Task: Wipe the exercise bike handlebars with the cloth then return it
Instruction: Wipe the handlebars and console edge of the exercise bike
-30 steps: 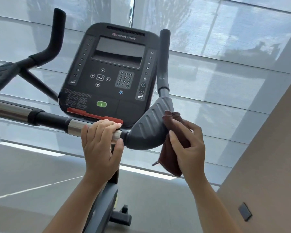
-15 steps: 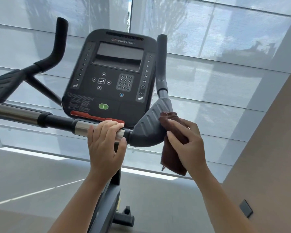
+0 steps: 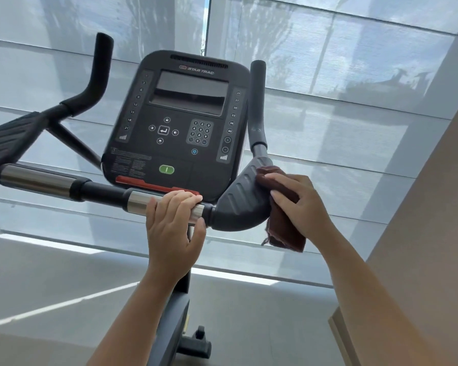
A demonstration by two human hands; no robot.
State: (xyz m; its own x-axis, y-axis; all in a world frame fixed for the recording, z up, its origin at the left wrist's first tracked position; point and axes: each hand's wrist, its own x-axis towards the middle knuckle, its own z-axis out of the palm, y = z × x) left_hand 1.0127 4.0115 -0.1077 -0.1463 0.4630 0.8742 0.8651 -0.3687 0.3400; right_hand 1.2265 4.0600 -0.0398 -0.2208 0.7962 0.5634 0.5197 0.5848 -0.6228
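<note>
Nearest to us, our left hand [image 3: 173, 228] wraps the chrome sleeve [image 3: 143, 203] of the handlebars' crossbar [image 3: 101, 190], fingers curled over the top and thumb underneath, holding it firmly just left of the ribbed elbow pad [image 3: 239, 204]. We take that pad as our landmark. On its right edge, our right hand [image 3: 299, 202] presses the brown cloth [image 3: 283, 228] flat against the pad's outer rim, fingers spread over the fabric and pinching it there; the loose lower end of the cloth hangs below the pad, clear of it.

From the cloth, the unwiped run we judge to matter most rises just above the pad: the upright right grip [image 3: 257, 101], whose long axis climbs nearly vertically, leaning slightly away from us. So the next stroke, in our view, goes up and a little inward from the pad, along that axis, and the right hand is plainly the nearer one for it.

Left of the pad, behind the crossbar, stands the console [image 3: 180, 122], and we would keep the cloth off its keys. Farthest from the pad, well to its left, sit the other elbow pad [image 3: 11, 140] and the left upright grip [image 3: 98, 72]; the left hand lies closer to those. Where the cloth is to be returned we cannot tell.
</note>
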